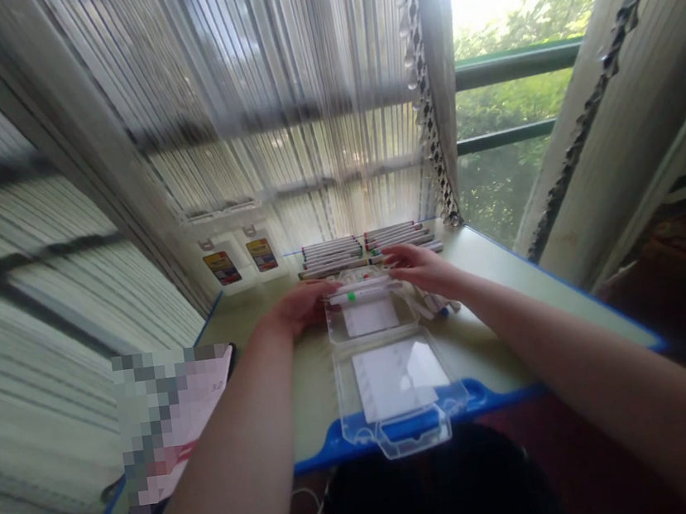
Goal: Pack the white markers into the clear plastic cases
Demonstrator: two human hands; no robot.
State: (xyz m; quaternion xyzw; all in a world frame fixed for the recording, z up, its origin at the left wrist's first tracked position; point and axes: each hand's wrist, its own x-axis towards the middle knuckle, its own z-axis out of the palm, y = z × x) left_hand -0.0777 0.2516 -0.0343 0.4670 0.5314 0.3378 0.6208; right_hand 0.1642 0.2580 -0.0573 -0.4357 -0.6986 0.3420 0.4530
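Observation:
A clear plastic case (343, 349) lies unfolded in front of me, its hinged lid toward me with a white card (389, 385) inside. White markers, one with a green band (351, 297), lie across its far half. My left hand (306, 301) rests at the case's left side near the marker ends, fingers stretched out and partly hidden. At the far right corner is my right hand (418, 269), its fingers apart above the marker ends. Under its wrist lie several loose white markers (436, 304), blurred. Beyond the case, capped markers stand in two groups, left (331, 252) and right (396, 235).
The pale table (489, 281) has a blue edge (472, 391), and the case's lid overhangs it. Two clear packages with labels (220, 268) stand at the back left. A pink-screened tablet or phone (202, 408) lies left. Curtains (327, 125) hang behind.

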